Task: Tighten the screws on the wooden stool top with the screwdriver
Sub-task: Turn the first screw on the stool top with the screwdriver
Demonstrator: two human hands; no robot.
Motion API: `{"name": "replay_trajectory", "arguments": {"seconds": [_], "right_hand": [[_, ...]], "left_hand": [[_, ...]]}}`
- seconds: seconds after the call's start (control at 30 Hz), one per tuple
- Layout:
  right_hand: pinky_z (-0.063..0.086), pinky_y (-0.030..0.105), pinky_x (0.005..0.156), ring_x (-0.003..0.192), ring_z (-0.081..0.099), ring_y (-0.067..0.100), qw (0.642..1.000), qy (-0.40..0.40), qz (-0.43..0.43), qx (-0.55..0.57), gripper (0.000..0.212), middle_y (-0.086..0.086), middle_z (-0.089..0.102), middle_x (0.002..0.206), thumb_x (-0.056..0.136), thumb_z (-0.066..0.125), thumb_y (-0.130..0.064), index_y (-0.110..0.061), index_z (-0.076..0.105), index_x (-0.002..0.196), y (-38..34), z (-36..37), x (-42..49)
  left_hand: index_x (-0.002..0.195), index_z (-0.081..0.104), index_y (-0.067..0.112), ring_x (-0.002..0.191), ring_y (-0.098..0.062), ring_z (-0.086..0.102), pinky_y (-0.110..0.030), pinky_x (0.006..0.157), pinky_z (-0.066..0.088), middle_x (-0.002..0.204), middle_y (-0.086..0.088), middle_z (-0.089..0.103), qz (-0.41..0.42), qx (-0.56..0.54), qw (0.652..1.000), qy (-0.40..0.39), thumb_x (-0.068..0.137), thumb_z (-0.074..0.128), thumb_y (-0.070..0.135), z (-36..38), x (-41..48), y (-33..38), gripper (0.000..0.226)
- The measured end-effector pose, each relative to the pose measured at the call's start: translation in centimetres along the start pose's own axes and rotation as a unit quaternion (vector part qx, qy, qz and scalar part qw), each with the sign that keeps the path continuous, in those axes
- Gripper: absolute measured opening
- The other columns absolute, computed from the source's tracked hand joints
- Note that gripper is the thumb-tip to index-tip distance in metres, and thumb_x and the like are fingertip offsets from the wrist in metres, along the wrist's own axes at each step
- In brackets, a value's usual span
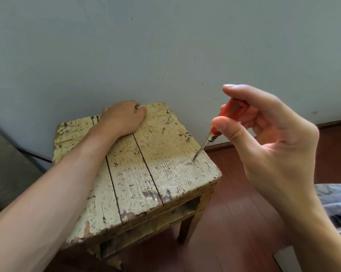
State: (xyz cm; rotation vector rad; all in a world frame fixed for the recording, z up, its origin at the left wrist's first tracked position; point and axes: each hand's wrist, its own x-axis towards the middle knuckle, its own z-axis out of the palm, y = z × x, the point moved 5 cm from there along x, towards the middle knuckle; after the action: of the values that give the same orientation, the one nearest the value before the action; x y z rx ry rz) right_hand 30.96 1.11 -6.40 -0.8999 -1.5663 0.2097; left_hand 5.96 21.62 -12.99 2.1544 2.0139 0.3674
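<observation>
1. A person is looking down at a worn wooden stool (138, 173) with chipped cream paint and a top of three planks. It is standing on a reddish-brown wooden floor (234, 213), close against a pale grey wall (165, 46).
2. The left hand (122, 118) is lying palm down at the far edge of the stool top. Its fingers are bending over that edge and gripping it, and the bare forearm is stretching across the planks.
3. The right hand (273, 138) is hovering above the stool's right side. It is pinching the orange plastic handle of a slim screwdriver (210, 137) between the thumb and curled fingers.
4. The screwdriver's metal shaft is slanting down and to the left. Its tip is sitting on the near screw (193, 159), a small metal one close to the right edge of the right-hand plank and sunk almost level with the wood.
5. Further back on the same plank, the middle screw (188, 137) is sticking up out of the wood. The far screw (168, 119) is standing taller, near the stool's far edge and a little to the right of the left hand.
6. A crumpled blue-grey cloth (338, 203) is showing at the right edge of the view.
</observation>
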Motion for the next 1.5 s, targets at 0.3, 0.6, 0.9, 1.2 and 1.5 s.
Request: {"name": "replay_trajectory", "arguments": {"seconds": [0.3,0.6,0.9,1.2,1.5], "right_hand": [[0.059,0.029,0.102,0.121,0.074,0.016,0.992,-0.098,0.020,0.074,0.043,-0.005,0.076,0.130,0.101,0.066,-0.001,-0.019,0.062,0.140,-0.3,-0.9,0.4],[0.064,0.035,0.089,0.100,0.081,0.017,0.998,-0.045,0.006,0.053,0.037,-0.005,0.080,0.110,0.092,0.083,-0.010,-0.025,0.072,0.124,-0.7,-0.6,0.9],[0.059,0.048,0.080,0.095,0.078,0.019,1.000,-0.002,0.004,0.004,0.040,-0.014,0.078,0.102,0.090,0.088,-0.027,-0.030,0.070,0.125,-0.2,-0.7,0.8],[0.058,0.028,0.100,0.123,0.073,0.013,0.992,-0.118,0.010,0.034,0.042,-0.009,0.074,0.134,0.104,0.065,-0.010,-0.021,0.061,0.145,-0.5,-1.0,0.6],[0.061,0.029,0.089,0.097,0.079,0.020,0.998,-0.047,0.013,0.049,0.030,0.000,0.077,0.106,0.100,0.074,-0.009,-0.021,0.068,0.127,-0.1,-0.5,0.9]], "left_hand": [[0.141,0.054,0.024,0.132,-0.030,0.050,-0.048,0.110,0.031,0.143,-0.003,0.057,-0.001,0.000,1.000,0.002,0.103,0.030,0.056,0.1,0.0,-0.1,0.055],[0.140,0.054,0.023,0.130,-0.031,0.051,-0.049,0.110,0.033,0.142,-0.004,0.058,0.000,0.001,1.000,0.004,0.103,0.031,0.055,0.0,0.0,0.0,0.054],[0.138,0.056,0.024,0.128,-0.031,0.052,-0.050,0.111,0.034,0.140,-0.004,0.059,0.001,0.001,1.000,0.007,0.103,0.031,0.055,0.0,-0.1,0.1,0.053],[0.140,0.054,0.023,0.131,-0.031,0.051,-0.049,0.111,0.032,0.143,-0.004,0.057,-0.002,0.002,1.000,0.005,0.103,0.031,0.055,0.0,0.0,0.0,0.054],[0.141,0.053,0.023,0.131,-0.031,0.050,-0.049,0.110,0.031,0.143,-0.005,0.057,-0.004,0.003,1.000,0.004,0.103,0.030,0.056,0.0,0.0,0.0,0.055]]}}
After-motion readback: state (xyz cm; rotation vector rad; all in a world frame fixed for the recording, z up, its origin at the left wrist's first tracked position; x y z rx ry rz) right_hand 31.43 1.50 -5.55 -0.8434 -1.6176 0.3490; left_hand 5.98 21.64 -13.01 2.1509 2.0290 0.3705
